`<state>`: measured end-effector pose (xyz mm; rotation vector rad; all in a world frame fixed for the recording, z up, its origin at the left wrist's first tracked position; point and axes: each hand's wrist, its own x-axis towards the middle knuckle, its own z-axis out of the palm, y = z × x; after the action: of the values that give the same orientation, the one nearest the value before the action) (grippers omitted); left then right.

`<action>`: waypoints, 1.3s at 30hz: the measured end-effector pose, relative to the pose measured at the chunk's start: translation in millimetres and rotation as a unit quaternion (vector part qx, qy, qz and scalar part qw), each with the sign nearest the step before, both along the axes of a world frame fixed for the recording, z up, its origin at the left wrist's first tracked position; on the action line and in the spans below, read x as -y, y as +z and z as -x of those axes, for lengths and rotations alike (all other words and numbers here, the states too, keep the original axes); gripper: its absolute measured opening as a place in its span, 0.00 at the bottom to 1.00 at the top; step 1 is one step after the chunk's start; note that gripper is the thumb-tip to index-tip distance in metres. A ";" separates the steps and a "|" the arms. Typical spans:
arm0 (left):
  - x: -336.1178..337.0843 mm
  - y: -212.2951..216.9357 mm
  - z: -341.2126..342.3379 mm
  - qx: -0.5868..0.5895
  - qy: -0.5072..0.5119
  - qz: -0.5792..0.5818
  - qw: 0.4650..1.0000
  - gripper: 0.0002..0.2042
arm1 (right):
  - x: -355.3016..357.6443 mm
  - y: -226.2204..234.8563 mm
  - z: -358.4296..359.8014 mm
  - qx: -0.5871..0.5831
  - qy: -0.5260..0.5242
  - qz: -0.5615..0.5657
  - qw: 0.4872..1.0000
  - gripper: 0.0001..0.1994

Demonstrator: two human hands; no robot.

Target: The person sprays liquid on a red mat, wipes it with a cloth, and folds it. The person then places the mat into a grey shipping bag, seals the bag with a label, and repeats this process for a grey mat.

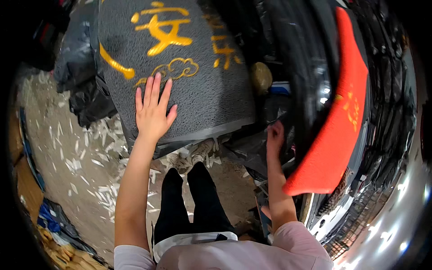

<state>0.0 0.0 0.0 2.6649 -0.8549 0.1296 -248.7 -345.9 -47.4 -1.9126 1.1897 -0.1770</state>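
A thick grey floor mat (193, 99) with a textured face and raised yellow lettering and a cloud outline lies in front of me. My left hand (154, 110) rests flat on it, fingers stretched out, close to the cloud outline. To the right of the mat, my right hand (275, 137) is closed, its fingers curled in shadow beside crumpled black plastic (252, 150). What those fingers hold, if anything, is hidden. A red mat (344, 117) with yellow marks drapes over the stack right of my right forearm.
Stacked black plastic-wrapped goods (387, 99) stand along the right. A roll of tan tape (261, 78) sits beyond the grey mat. Black bags (85, 90) slump at its left. White scraps (105, 189) litter the floor; cardboard (27, 180) and a blue bag (49, 218) lie far left.
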 end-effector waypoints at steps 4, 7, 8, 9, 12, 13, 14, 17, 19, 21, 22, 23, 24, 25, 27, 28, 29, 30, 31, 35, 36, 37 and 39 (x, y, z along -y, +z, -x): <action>-12.1 -24.1 -32.5 0.039 -0.015 0.009 0.999 0.33 | 9.3 -41.6 -88.7 0.096 -0.110 0.044 0.988 0.37; -12.9 -48.4 -19.9 0.036 -0.008 0.038 0.999 0.30 | 49.2 -56.8 -124.7 0.163 -0.233 0.132 0.950 0.37; -12.9 -54.5 -21.1 0.034 -0.011 0.043 0.998 0.30 | 64.8 -58.1 -133.5 0.189 -0.279 0.109 0.935 0.38; -14.7 -58.7 -19.6 0.033 -0.009 0.042 0.999 0.30 | 75.3 -60.8 -141.1 0.214 -0.322 0.081 0.919 0.39; -17.4 -74.0 -18.6 0.061 -0.014 0.024 0.998 0.28 | 88.9 -48.6 -162.9 0.207 -0.335 0.073 0.916 0.39; -17.8 -78.0 -18.8 0.070 -0.018 0.020 0.997 0.28 | 94.4 -46.5 -165.2 0.214 -0.336 0.065 0.915 0.39; -18.3 -81.9 -21.3 0.074 -0.024 0.018 0.997 0.27 | 100.3 -43.7 -167.4 0.221 -0.337 0.059 0.913 0.39; -17.5 -82.2 -25.7 0.085 -0.034 0.016 0.996 0.27 | 89.9 -30.7 -151.8 0.132 -0.213 0.122 0.960 0.36; -17.2 -81.4 -27.5 0.077 -0.025 0.034 0.996 0.28 | 40.8 -26.2 -121.9 0.240 -0.089 0.199 0.946 0.26; -17.3 -79.2 -28.9 0.071 -0.026 0.033 0.997 0.28 | -6.2 -9.9 -84.9 0.235 0.143 0.328 0.904 0.17; -19.6 -79.8 -29.9 0.070 -0.025 0.019 0.997 0.28 | -37.2 11.4 -77.1 0.207 0.181 0.345 0.898 0.18; -21.3 -77.2 -28.4 0.069 -0.025 0.004 0.997 0.29 | -67.4 34.5 -68.3 0.181 0.218 0.363 0.888 0.19; -17.2 -70.0 -28.8 0.058 -0.028 -0.004 0.998 0.29 | -86.6 53.8 -53.0 0.156 0.209 0.358 0.897 0.23; -15.6 -63.8 -27.4 0.037 -0.026 -0.008 0.999 0.30 | -103.9 70.1 -47.5 0.168 0.220 0.371 0.886 0.27; -14.5 -48.1 -22.3 -0.002 -0.016 -0.017 1.000 0.30 | -140.8 101.1 -28.8 0.158 0.218 0.259 0.928 0.33; -6.7 -26.7 -15.6 -0.046 -0.017 0.014 0.999 0.33 | -157.3 131.7 -31.1 0.152 0.223 0.176 0.947 0.34; -6.4 -2.0 -0.9 -0.100 -0.039 0.070 0.992 0.36 | -171.5 156.7 -29.8 0.147 0.228 0.090 0.958 0.36; -15.7 16.5 12.3 -0.215 -0.095 0.149 0.960 0.42 | -182.4 171.4 -26.7 0.103 0.192 -0.020 0.976 0.37; -11.4 46.3 34.3 -0.487 -0.122 0.430 0.750 0.53 | -193.4 182.9 -24.8 0.060 0.158 -0.133 0.977 0.38; -0.7 195.0 83.4 -0.593 -0.138 0.500 0.616 0.52 | -237.3 258.2 -40.4 0.075 0.249 -0.162 0.952 0.36; -1.6 207.7 84.8 -0.584 -0.134 0.527 0.602 0.47 | -245.2 270.1 -42.2 0.119 0.235 -0.152 0.953 0.36; -2.6 216.1 85.5 -0.575 -0.130 0.554 0.588 0.42 | -250.2 278.4 -43.8 0.117 0.223 -0.172 0.952 0.36; -5.2 237.8 90.4 -0.524 -0.098 0.583 0.613 0.35 | -264.0 299.8 -44.6 0.159 0.207 -0.130 0.957 0.35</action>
<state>-90.4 5.2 237.8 1.0049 -0.3435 -0.6511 -204.1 -82.0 252.3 -1.7713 0.5537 -0.0908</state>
